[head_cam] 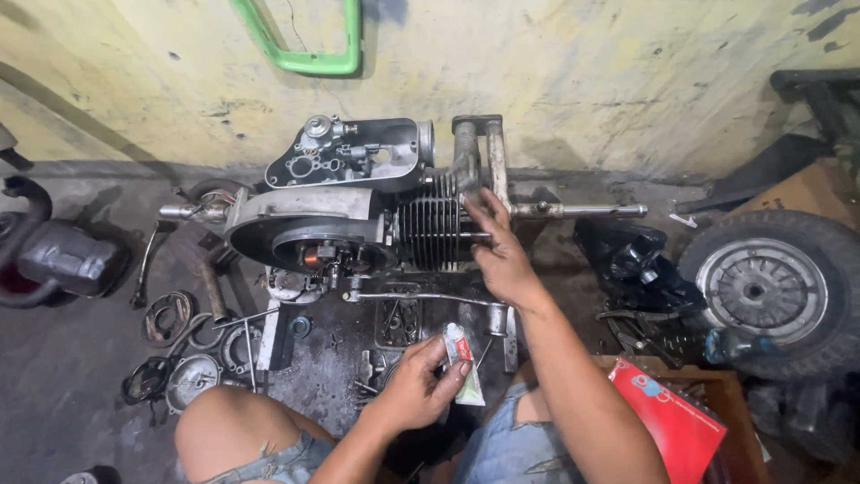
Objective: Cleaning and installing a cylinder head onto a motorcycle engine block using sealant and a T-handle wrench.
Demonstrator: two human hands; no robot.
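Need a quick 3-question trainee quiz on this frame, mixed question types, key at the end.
1. True or false: the right hand rests on the finned cylinder of the engine.
2. What does the left hand hold? A) a spanner B) a small tube C) a rag
3. Fill in: the wheel with its tyre lies on the person's ___ side.

Key:
1. True
2. B
3. right
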